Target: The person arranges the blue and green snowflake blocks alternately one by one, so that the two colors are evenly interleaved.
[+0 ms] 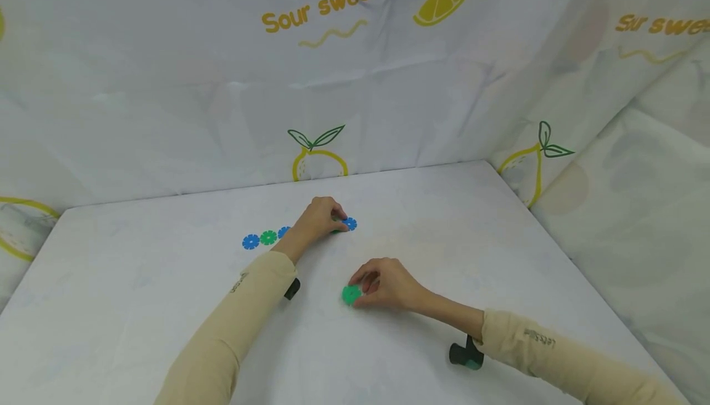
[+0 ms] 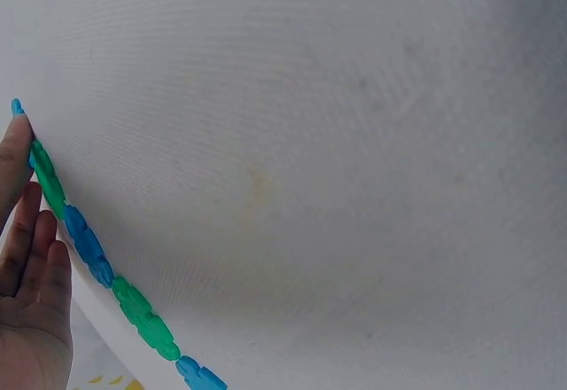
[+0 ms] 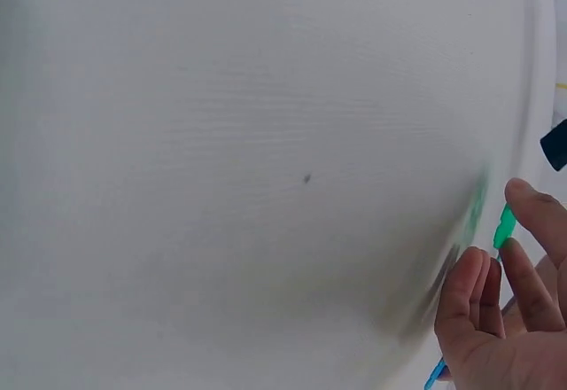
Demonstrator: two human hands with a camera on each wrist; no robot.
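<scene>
A row of flat, notched snowflake discs lies on the white table, blue and green by turns. At its left end are a blue disc [image 1: 251, 241] and a green disc [image 1: 269, 237]; my left hand [image 1: 320, 217] and wrist hide the middle of the row in the head view. That hand's thumb and fingertips pinch the blue disc [image 1: 352, 224] at the right end. Closer to me, my right hand [image 1: 391, 285] holds a loose green disc [image 1: 350, 294] by its edge between thumb and finger. The right wrist view shows this green disc [image 3: 505, 226] edge-on.
A white cloth [image 1: 222, 115] printed with lemons and lettering hangs behind the table [image 1: 166, 331] and along its right side. Dark wrist cameras stick out below both sleeves, such as the right wrist camera [image 1: 466, 354].
</scene>
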